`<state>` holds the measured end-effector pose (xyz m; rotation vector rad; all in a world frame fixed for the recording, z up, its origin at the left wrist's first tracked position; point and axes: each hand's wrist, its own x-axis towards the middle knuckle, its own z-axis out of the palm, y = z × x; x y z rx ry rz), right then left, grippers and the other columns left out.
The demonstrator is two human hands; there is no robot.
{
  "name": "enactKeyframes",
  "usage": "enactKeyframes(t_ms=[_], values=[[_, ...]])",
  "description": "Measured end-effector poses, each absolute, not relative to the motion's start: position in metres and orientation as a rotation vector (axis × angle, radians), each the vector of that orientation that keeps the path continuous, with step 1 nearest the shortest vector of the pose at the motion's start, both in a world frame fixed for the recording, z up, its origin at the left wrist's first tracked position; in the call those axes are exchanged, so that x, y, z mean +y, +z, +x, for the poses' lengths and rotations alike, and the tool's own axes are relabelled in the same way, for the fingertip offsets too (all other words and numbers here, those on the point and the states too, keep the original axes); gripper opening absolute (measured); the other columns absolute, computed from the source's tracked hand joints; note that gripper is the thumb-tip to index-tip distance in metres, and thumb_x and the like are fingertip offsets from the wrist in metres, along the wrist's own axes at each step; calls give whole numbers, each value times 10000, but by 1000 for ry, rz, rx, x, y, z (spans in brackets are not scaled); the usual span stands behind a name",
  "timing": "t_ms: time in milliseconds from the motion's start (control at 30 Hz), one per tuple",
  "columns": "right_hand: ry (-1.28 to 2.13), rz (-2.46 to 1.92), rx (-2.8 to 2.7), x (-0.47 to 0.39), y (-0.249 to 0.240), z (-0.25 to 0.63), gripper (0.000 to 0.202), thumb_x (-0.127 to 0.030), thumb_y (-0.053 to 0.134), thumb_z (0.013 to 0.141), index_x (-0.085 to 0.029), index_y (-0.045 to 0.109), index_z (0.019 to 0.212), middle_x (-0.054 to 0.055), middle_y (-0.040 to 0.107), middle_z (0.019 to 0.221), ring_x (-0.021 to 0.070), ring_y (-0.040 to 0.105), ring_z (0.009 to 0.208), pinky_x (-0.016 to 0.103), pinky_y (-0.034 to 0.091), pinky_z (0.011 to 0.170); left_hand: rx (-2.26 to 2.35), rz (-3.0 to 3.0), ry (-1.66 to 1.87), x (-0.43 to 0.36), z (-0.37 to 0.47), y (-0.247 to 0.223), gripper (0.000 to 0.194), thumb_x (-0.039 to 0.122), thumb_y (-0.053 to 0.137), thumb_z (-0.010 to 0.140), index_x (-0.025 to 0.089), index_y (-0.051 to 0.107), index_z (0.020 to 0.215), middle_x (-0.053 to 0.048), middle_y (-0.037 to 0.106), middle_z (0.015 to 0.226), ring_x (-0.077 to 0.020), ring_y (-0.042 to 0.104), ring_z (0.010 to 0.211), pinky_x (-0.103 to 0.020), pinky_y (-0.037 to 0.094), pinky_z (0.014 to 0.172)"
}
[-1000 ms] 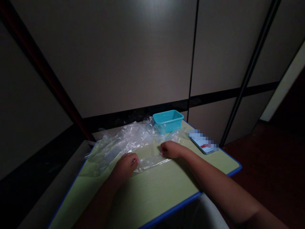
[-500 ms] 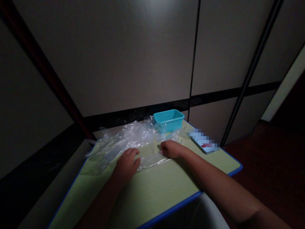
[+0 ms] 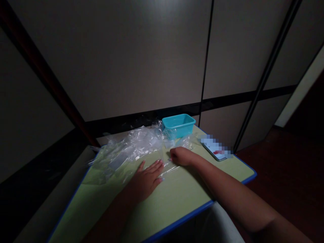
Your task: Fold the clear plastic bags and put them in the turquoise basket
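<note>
My left hand (image 3: 148, 179) lies flat with fingers stretched out over a clear plastic bag (image 3: 174, 167) on the table. Just to its right, my right hand (image 3: 181, 156) is closed, its fingers curled onto the bag's edge. The bag is see-through, so its outline is hard to follow between the hands. Beyond and to the left spreads a crumpled heap of clear plastic bags (image 3: 141, 141). A turquoise plastic basket (image 3: 181, 130) stands behind my right hand, with some clear plastic against its front.
The small yellow-green table (image 3: 177, 199) has a blue edge. A phone (image 3: 215, 148) with its screen lit lies to the right, near the table's edge. Grey cabinet panels (image 3: 141, 67) rise directly behind the table.
My left hand has moved right, nearer my right hand, and its fingers have flattened out over the bag. The right hand stays nearly in place.
</note>
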<state>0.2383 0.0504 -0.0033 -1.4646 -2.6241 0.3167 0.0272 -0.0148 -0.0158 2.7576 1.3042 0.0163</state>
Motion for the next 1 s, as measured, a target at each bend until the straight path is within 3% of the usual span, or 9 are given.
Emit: enactKeyframes(t_ms=[300,767,1000], values=[[286,-1490,-2631,51,-4,239,211,-316,535,804,-152,628,898,91,656,881,172,568,752,233,304,574,1309,2744,-12,-14,25,-17,488,334,354,888,276,279,1366,-56,268,1432,-195,261,1315,-520,54,1063],[254,-1677,-2543,59,-5,245,237,-355,562,764,-153,658,842,111,661,877,196,579,753,242,333,588,1252,2732,-42,-15,26,-13,457,329,349,904,393,255,1346,-48,225,1453,-217,219,1328,-566,86,1029],[321,-1553,-2428,59,1,249,256,-344,498,815,-125,627,833,86,643,799,145,531,684,224,322,564,1253,2734,-48,-16,27,-13,453,373,372,898,392,274,1340,-64,204,1458,-244,211,1329,-594,63,1017]])
